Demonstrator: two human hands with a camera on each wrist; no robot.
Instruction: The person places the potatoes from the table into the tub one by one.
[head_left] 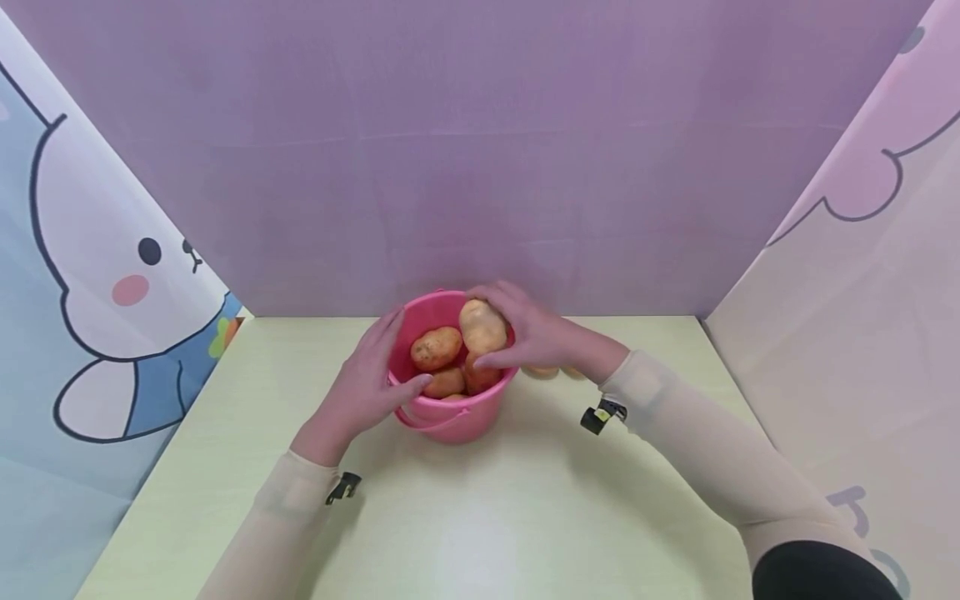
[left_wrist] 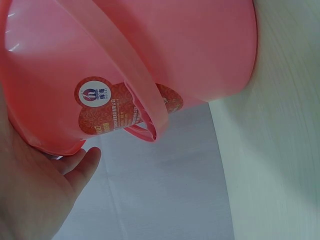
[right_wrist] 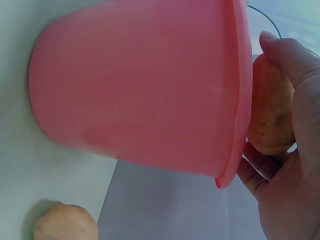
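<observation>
A pink bucket (head_left: 465, 423) stands on the table with several potatoes (head_left: 437, 348) inside. My right hand (head_left: 525, 325) holds a pale potato (head_left: 482, 327) at the bucket's right rim. In the right wrist view, thumb and fingers lie around that potato (right_wrist: 272, 107), which is just over the rim. My left hand (head_left: 363, 379) grips the left side of the rim, its thumb reaching over the front edge. The bucket's handle (left_wrist: 135, 80) hangs down across a red label (left_wrist: 120, 107) in the left wrist view.
Two more potatoes (head_left: 542, 372) lie on the pale table (head_left: 480, 517) to the right of the bucket, partly hidden by my right hand and wrist. A purple backdrop (head_left: 480, 167) rises right behind the bucket. Printed cloth panels (head_left: 127, 250) stand along both sides.
</observation>
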